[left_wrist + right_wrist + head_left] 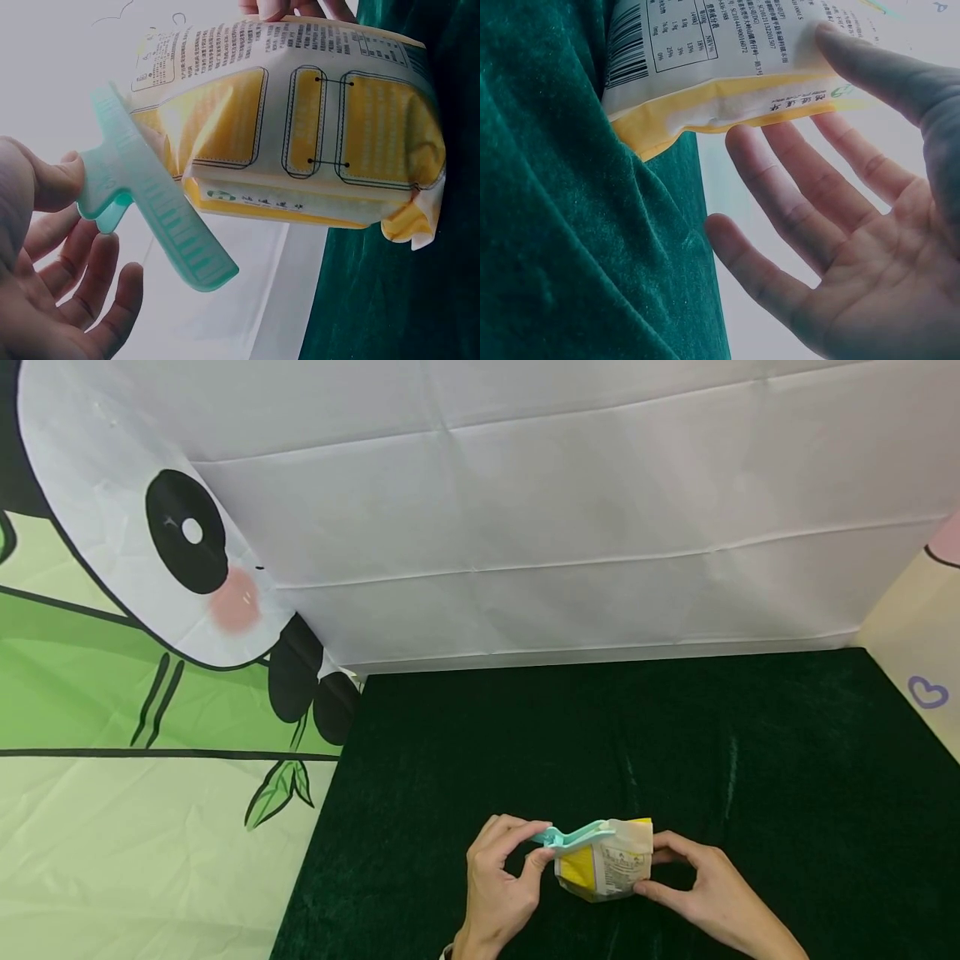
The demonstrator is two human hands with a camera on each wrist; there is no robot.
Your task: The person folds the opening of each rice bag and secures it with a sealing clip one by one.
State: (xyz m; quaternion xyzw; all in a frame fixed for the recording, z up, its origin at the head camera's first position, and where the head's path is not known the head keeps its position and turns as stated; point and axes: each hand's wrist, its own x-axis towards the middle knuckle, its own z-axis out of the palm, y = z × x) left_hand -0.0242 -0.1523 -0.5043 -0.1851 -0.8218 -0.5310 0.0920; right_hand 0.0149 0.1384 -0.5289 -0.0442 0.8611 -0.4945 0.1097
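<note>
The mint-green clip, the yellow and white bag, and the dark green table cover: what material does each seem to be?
Clip: probably hard moulded plastic, matte, with ribbed grooves along its arm. Bag: apparently thin printed plastic film or coated paper, slightly glossy, with creases and sealed edges. Table cover: likely velvet-like cloth, with a soft nap and shimmering streaks.

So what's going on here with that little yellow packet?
A person is working at a table covered in dark green cloth. The left hand pinches the handle end of a mint-green plastic bag clip, which sits along the top of a small yellow and white packet. The right hand steadies the packet from the other side, thumb and fingertips against it. The packet rests low over the cloth. Behind the table hangs a backdrop printed with a cartoon panda.
</note>
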